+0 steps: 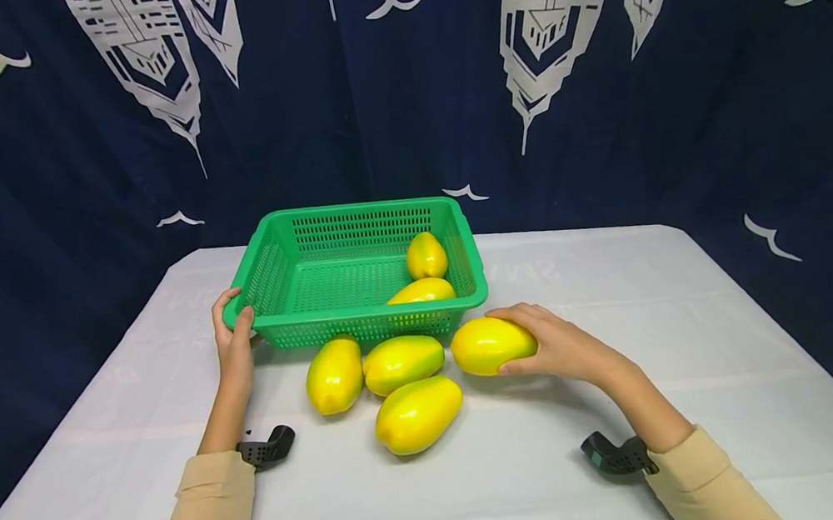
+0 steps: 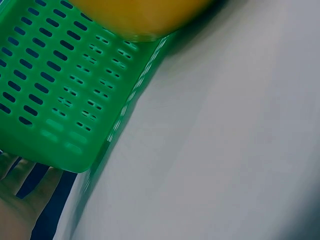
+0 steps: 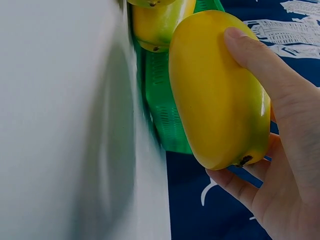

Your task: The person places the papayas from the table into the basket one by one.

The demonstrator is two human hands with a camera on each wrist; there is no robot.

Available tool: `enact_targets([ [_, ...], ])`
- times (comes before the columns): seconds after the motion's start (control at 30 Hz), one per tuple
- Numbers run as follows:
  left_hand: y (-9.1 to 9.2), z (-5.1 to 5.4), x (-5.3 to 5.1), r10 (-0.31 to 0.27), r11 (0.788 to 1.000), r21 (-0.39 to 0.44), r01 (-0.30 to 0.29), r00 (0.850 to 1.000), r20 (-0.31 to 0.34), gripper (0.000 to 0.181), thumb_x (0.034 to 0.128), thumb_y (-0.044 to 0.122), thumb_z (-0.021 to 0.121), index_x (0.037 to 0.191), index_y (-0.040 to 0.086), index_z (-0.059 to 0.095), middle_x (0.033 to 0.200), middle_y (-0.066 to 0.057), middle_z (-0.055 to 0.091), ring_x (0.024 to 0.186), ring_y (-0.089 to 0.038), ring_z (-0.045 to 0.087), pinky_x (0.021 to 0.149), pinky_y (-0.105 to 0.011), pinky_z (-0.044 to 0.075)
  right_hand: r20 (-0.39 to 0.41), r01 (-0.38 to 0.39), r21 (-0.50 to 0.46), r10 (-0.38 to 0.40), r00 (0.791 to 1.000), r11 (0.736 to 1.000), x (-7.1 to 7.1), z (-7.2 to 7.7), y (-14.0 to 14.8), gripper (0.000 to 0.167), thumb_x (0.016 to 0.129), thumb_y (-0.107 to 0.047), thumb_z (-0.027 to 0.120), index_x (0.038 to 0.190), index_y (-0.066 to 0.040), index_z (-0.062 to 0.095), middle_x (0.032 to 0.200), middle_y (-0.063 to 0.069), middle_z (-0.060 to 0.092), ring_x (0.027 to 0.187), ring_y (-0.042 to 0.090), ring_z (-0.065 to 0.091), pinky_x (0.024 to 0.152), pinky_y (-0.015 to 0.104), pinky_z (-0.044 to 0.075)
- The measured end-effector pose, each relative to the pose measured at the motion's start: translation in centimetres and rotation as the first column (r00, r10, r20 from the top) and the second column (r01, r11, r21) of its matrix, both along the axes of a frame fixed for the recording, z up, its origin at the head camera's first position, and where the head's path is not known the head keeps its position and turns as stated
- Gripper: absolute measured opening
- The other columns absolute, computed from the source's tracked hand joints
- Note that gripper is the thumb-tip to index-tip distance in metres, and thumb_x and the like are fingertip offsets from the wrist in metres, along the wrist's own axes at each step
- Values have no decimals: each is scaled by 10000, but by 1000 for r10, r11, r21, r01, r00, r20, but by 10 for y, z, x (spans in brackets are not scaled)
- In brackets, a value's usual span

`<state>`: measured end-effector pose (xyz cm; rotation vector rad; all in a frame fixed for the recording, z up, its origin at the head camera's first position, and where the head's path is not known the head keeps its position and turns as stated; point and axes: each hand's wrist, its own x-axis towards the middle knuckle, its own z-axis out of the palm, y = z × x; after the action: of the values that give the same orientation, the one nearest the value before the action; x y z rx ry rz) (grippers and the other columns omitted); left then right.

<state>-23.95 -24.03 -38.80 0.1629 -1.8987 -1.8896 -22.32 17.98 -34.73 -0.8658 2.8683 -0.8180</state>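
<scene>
My right hand (image 1: pixel 556 343) holds a yellow-green mango (image 1: pixel 491 345) at the front right of the green basket (image 1: pixel 361 311). In the right wrist view the thumb lies across this mango (image 3: pixel 217 95), the fingers curl behind it, and it looks lifted off the table. My left hand (image 1: pixel 233 332) grips the basket's left front corner, thumb at the rim; in the left wrist view its fingers (image 2: pixel 42 187) reach behind the basket wall. Inside the basket, at its right end, lie two mangoes, one upright mango (image 1: pixel 426 256) and one partly hidden mango (image 1: pixel 423 291).
Three mangoes lie on the white table in front of the basket: a left mango (image 1: pixel 335 375), a middle mango (image 1: pixel 404 363) and a nearer mango (image 1: pixel 419 415). A dark blue patterned curtain (image 1: pixel 387 112) hangs behind the table (image 1: pixel 543 482).
</scene>
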Motion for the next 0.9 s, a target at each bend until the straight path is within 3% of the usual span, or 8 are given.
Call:
enact_targets([
  [0.47, 1, 1, 2, -5, 1000, -4, 5, 1000, -1, 421, 940, 248, 377, 1350, 249, 282, 1283, -43, 332, 1043, -129, 398, 826, -309, 353, -7, 8, 0, -8, 1000, 1000, 2, 4, 2, 706, 695, -502, 718, 1304, -284, 435, 1242, -30, 500, 1082, 164, 459, 849, 432, 423],
  [0.9, 0, 0, 0, -8, 1000, -1, 8, 1000, -13, 402, 939, 248, 388, 1331, 253, 303, 1219, 8, 355, 1020, -125, 412, 808, -285, 364, -47, 8, -28, -9, 999, 1000, 4, 11, 2, 711, 689, -509, 721, 1301, -283, 438, 1255, -32, 500, 1107, 174, 447, 871, 449, 413],
])
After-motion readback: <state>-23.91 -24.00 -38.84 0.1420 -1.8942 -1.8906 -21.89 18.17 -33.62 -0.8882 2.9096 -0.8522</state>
